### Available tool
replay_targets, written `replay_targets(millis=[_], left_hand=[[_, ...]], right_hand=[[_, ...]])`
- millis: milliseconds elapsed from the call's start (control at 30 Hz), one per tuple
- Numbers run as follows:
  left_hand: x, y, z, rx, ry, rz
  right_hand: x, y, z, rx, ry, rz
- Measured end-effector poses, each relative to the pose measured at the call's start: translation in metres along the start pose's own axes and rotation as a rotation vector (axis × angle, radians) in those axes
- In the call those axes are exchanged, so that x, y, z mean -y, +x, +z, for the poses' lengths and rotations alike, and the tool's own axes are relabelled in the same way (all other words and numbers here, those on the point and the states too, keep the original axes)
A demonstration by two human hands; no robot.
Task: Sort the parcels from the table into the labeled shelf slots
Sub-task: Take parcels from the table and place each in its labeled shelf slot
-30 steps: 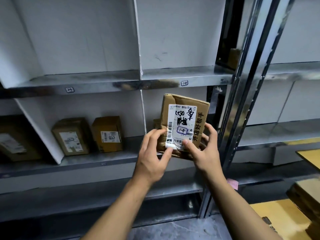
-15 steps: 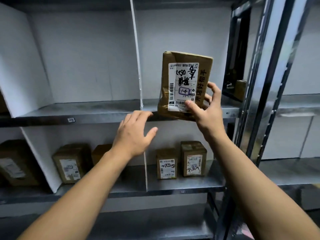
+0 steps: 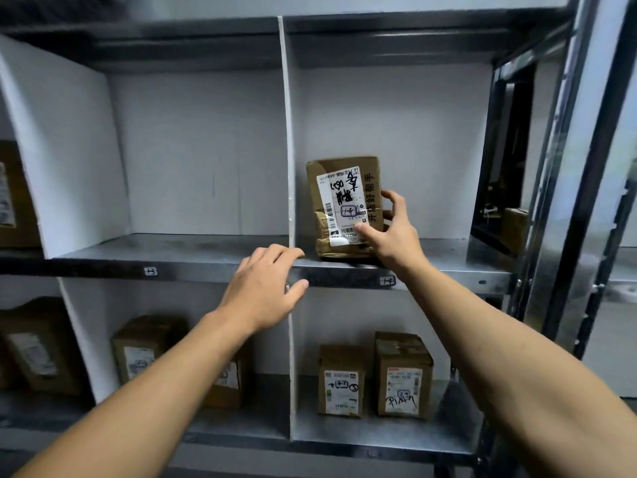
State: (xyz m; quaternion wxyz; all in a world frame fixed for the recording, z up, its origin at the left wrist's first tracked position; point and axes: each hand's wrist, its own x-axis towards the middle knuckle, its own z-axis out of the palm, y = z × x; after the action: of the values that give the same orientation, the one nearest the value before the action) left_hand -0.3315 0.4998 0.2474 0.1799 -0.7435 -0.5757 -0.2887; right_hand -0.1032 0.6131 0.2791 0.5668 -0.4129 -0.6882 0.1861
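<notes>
A brown cardboard parcel (image 3: 344,188) with a white label marked 1-4 stands upright on the metal shelf (image 3: 193,250), in the slot right of the white divider (image 3: 289,132). My right hand (image 3: 393,232) grips its lower right corner, thumb on the label and fingers behind the right edge. A small tag (image 3: 387,280) reading 1-4 sits on the shelf's front lip just below. My left hand (image 3: 265,288) hovers with spread fingers at the shelf lip, in front of the divider, holding nothing.
Two upright parcels (image 3: 375,377) stand in the slot below, and more parcels (image 3: 148,346) fill the lower left slots. The slot left of the divider holds nothing; its tag (image 3: 150,271) is on the lip. A steel upright (image 3: 565,167) bounds the shelf on the right.
My right hand has carried the parcel from mid-air down onto the upper shelf, into the right slot. My left hand let go earlier and now hovers at the shelf lip.
</notes>
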Motion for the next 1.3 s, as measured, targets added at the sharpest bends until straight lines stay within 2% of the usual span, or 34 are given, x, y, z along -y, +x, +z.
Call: replay_targets(millis=[333,867,967,1067,1200,1300], left_hand=[[0.001,0.008,0.007,-0.031,-0.052,-0.009],[0.013,0.006,-0.007,-0.02,-0.172,0.025],[0.014,0.003,-0.011,-0.023,-0.202,0.05],[0.01,-0.004,-0.011,-0.026,-0.24,0.089],[-0.006,-0.02,0.001,0.005,-0.291,0.163],[-0.028,-0.035,0.02,0.047,-0.302,0.24]], right_hand=[[-0.007,0.014,0.014,0.037,-0.057,0.028],[0.004,0.0,0.014,-0.053,-0.177,0.165],[0.009,-0.019,0.009,-0.126,-0.281,0.12],[0.009,-0.051,0.001,-0.128,-0.429,0.025],[0.004,-0.106,-0.016,-0.119,-0.751,-0.125],[-0.001,-0.151,-0.035,-0.065,-0.98,-0.104]])
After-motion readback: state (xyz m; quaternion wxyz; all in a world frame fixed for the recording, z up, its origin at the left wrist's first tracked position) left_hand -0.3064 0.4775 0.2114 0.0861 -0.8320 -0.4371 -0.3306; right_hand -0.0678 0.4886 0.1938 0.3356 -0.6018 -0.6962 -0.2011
